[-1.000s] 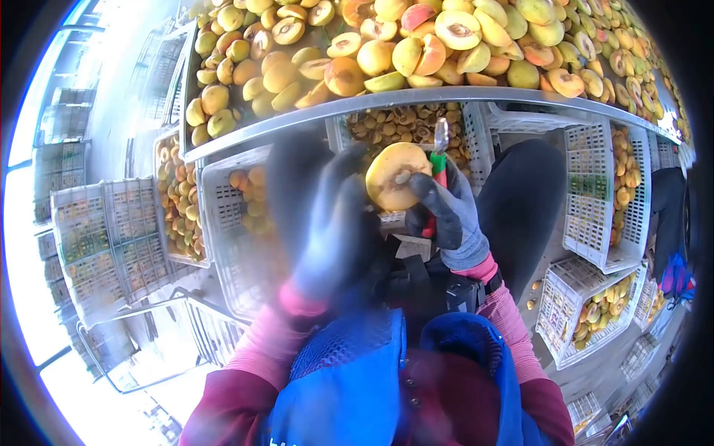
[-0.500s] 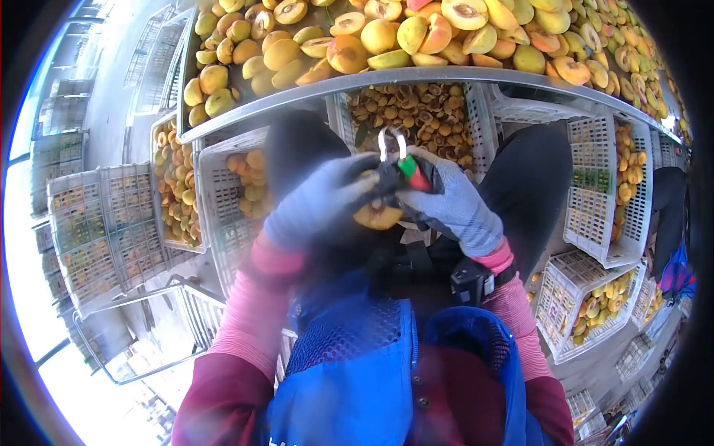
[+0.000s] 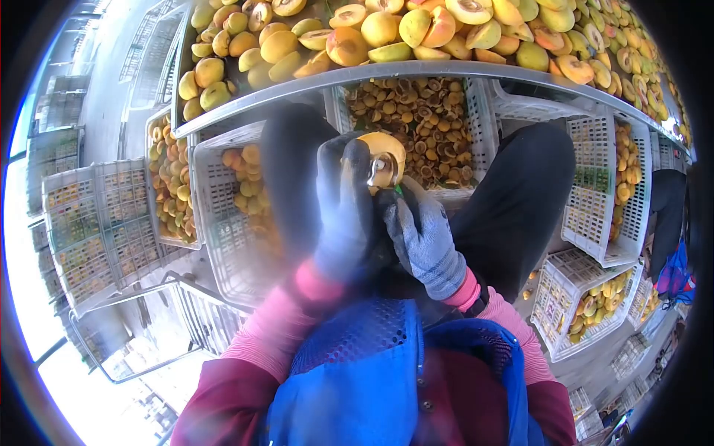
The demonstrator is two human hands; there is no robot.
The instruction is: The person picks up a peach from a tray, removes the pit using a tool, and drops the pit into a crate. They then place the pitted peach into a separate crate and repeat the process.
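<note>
My left hand (image 3: 342,204), in a grey-blue glove with dark fingers, is closed around a yellow peach half (image 3: 388,146) with its cut face toward me. My right hand (image 3: 430,241), gloved alike, grips a pitting tool; its metal loop (image 3: 381,165) presses into the middle of the cut face. Only a bit of green handle (image 3: 399,189) shows, the rest being covered by my fingers. Both hands meet between my knees. Just beyond them stands a crate (image 3: 482,126) filled with peach pits and scraps.
Across the top runs a metal-edged table (image 3: 416,69) heaped with whole and halved peaches. Crates of peaches stand at left (image 3: 216,215) and right (image 3: 587,186), with another at lower right (image 3: 554,305). A metal rail frame (image 3: 178,286) is at left. Another person's leg (image 3: 667,215) shows at far right.
Both hands have moved up and closer together, the left turning more upright. The peach half has risen from below the tool, and the metal loop, earlier free in the air, now lies against its cut face.
</note>
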